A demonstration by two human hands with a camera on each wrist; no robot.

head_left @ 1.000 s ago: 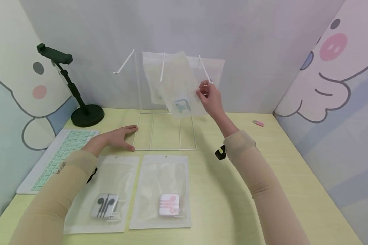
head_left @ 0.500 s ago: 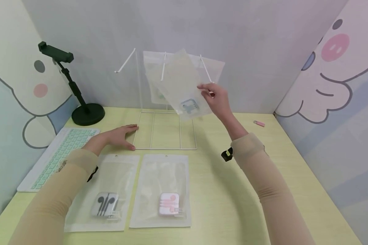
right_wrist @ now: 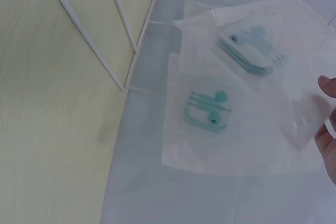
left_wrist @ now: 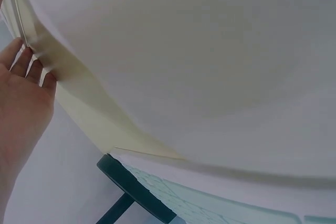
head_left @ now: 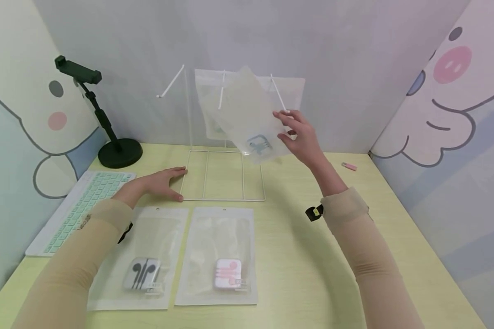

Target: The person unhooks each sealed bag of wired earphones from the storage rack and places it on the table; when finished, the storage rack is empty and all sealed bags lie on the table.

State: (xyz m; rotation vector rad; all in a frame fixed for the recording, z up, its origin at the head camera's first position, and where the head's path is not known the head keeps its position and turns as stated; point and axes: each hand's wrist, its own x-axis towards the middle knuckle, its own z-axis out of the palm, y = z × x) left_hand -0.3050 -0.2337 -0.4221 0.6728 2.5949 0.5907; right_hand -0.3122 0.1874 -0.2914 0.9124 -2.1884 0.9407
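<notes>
In the head view a white wire rack (head_left: 224,200) stands with hooks; translucent bags hang at its middle and right hooks. The front bag (head_left: 253,107) is tilted, with blue earphones low in it. Beside the right hook's tip, my right hand (head_left: 306,139) has thumb and fingers apart near that bag's edge; the right wrist view shows the fingers (right_wrist: 326,137) beside it and teal earphones (right_wrist: 209,111) in another bag. My left hand (head_left: 158,183) rests at the rack base's left edge, fingers extended; in the left wrist view the fingertips (left_wrist: 34,66) touch a wire.
Two bags lie in front of the rack, one with black-marked earphones (head_left: 142,274), one with pink earphones (head_left: 228,274). A keyboard (head_left: 80,210) and black stand (head_left: 120,153) are at left. A small pink item (head_left: 349,167) lies at right.
My right hand has moved right and slightly down, and its thumb and fingers have spread apart. The front bag's lower part has shifted right. The left hand keeps its place.
</notes>
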